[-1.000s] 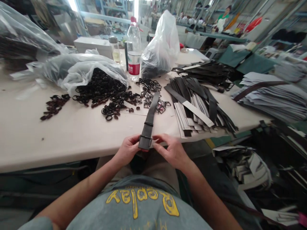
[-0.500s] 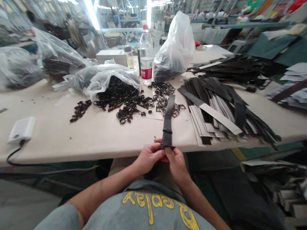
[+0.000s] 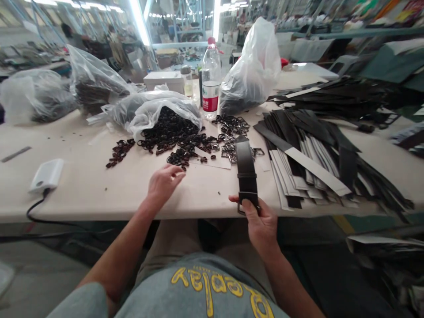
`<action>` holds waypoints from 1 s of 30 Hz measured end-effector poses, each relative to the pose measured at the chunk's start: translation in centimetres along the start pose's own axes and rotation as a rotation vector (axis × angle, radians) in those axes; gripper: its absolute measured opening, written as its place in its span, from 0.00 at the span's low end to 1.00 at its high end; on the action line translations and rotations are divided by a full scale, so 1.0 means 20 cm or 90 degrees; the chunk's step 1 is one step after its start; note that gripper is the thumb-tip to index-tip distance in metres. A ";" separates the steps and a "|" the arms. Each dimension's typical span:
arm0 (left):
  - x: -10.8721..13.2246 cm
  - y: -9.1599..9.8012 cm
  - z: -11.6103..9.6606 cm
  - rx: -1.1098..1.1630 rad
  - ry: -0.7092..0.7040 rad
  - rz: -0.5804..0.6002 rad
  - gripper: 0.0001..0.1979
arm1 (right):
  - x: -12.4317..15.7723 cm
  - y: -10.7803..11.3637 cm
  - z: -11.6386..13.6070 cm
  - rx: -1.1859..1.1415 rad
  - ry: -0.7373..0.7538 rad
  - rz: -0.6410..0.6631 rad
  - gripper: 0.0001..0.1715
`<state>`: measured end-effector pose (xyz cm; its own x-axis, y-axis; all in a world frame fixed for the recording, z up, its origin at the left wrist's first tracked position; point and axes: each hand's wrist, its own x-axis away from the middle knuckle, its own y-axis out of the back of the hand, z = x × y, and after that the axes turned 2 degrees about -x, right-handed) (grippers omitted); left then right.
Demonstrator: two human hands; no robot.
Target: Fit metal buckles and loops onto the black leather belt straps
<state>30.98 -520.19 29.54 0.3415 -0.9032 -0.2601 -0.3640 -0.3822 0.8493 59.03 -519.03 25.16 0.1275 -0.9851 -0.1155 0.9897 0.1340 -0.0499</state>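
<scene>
In my right hand [image 3: 263, 225] is a short black belt strap [image 3: 245, 161], gripped at its near end with the thumb on top. A dark metal buckle [image 3: 241, 209] shows at that end, partly covered by the fingers, and a narrow loop goes round the strap farther up. My left hand [image 3: 164, 183] is over the table just before a heap of small black belt loops [image 3: 180, 154]; its thumb and fingers are apart and I see nothing held. Beyond the strap lies a pile of metal buckles [image 3: 228, 152].
Black and white strap pieces [image 3: 308, 163] are heaped on the right. Plastic bags [image 3: 165, 104] stand along the back with a water bottle [image 3: 210, 84]. On the left are a white box [image 3: 48, 176] with a cable and a thin dark strip [image 3: 16, 154].
My left hand has let go of the strap and moved left to the belt loops. The right hand keeps the strap, now slightly farther right and tilted. The view has shifted a little.
</scene>
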 end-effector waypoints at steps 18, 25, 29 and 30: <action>0.13 -0.15 -0.19 0.817 0.295 0.167 0.19 | 0.05 -0.10 0.03 0.040 -0.108 0.179 0.27; 0.23 -0.20 -0.30 0.769 0.164 0.233 0.12 | 0.04 -0.11 0.07 0.071 -0.093 0.162 0.24; 0.24 -0.21 -0.30 0.728 0.126 0.210 0.13 | 0.03 -0.11 0.05 0.072 -0.106 0.163 0.24; 0.24 -0.21 -0.30 0.721 0.117 0.212 0.14 | 0.03 -0.11 0.04 0.082 -0.102 0.163 0.24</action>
<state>39.32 -521.77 27.45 0.1713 -0.9842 0.0439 -0.9836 -0.1733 -0.0493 56.92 -520.09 26.07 0.3711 -0.9273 0.0499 0.9232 0.3742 0.0875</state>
